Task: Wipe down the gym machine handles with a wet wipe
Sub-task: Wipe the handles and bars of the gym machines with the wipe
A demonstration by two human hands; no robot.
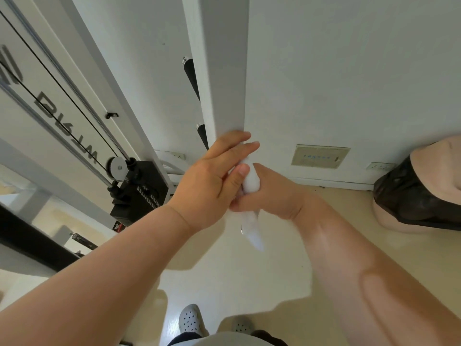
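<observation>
Pale wall (349, 71), white post (224, 71) half hiding black handles (190, 76) beyond wet wipe (251, 182).

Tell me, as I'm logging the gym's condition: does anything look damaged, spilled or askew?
Nothing stands out. The left hand and right hand hold a white wipe by the machine post; the black handles look intact, the floor shows no spill.

Your left hand (209, 181) and right hand (272, 196) cover much of the wet wipe (251, 182), its tip blurred, and the white post (224, 71) half-hides the black handles (190, 73).
</observation>
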